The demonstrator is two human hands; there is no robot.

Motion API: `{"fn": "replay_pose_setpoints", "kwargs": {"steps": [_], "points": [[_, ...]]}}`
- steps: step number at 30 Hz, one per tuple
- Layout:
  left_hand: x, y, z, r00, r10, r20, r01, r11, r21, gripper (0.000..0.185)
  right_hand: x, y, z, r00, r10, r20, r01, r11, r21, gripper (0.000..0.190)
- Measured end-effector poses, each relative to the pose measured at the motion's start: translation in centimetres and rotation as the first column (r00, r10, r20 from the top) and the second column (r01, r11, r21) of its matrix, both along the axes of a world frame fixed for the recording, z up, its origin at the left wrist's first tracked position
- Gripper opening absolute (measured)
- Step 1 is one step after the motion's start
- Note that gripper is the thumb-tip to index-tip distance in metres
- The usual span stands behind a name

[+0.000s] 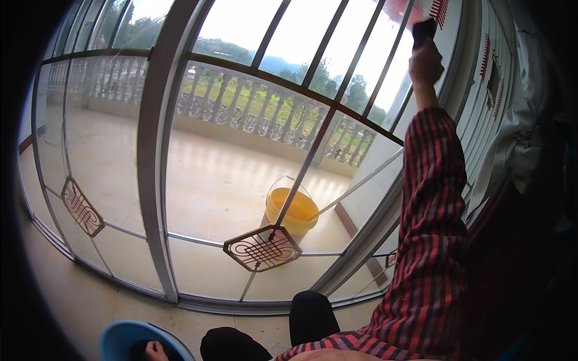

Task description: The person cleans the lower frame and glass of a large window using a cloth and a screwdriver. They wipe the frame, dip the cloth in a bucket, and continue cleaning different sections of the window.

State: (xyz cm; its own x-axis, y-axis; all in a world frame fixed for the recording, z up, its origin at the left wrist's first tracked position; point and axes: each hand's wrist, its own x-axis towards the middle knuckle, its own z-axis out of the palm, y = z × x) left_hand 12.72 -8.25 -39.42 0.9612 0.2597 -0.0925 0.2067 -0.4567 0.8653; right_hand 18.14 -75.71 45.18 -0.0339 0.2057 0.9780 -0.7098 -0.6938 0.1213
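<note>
My right hand is raised at the upper right, closed around a dark handle or cloth, against the glass of a sliding door. A blurry pink thing lies just above it; whether it is joined to the dark one I cannot tell. At the lower left my left hand reaches into a blue plastic basin, at something dark in it. Its fingers are partly hidden, so its hold is unclear.
The sliding glass door has a grey metal frame and a decorative lattice panel. Behind the glass stand a yellow bucket with a pole leaning in it and a stone balustrade. A pale curtain hangs at the right.
</note>
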Motion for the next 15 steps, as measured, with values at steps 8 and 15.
{"fn": "replay_pose_setpoints", "kwargs": {"steps": [8, 15], "points": [[0.9, -1.2, -1.1, 0.997, -0.021, 0.07, 0.019, 0.999, 0.028, 0.011, 2.3, 5.0, -9.5, 0.93, 0.317, -0.187, -0.349, 0.922, -0.169, 0.018], [-0.1, -1.7, -1.2, 0.996, -0.02, 0.089, 0.013, 0.997, 0.076, 0.012, 11.9, 20.5, -24.6, 0.709, 0.291, -0.642, -0.653, 0.614, -0.444, 0.023]]}}
